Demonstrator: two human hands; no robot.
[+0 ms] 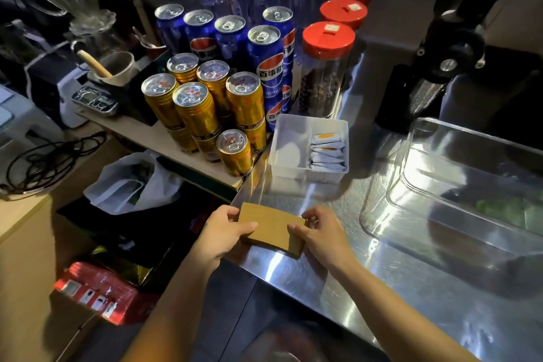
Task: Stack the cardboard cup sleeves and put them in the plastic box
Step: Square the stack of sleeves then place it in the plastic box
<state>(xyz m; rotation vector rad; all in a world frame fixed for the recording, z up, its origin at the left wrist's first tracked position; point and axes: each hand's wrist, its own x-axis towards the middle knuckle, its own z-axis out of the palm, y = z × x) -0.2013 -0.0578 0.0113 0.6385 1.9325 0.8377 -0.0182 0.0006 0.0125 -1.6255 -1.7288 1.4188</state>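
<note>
Head view:
Cardboard cup sleeves: flat brown stack, held just over the steel worktop near its left edge.
Left hand: grip clamped on the stack's left end.
Right hand: grip clamped on the stack's right end.
Plastic box: clear, on the worktop, right of the hands, apart from the stack.
Writing: blue Pepsi cans marked "百事可乐"; gold cans unreadable.

Single head-worn view, angled forward and down, close over the steel counter.
</note>
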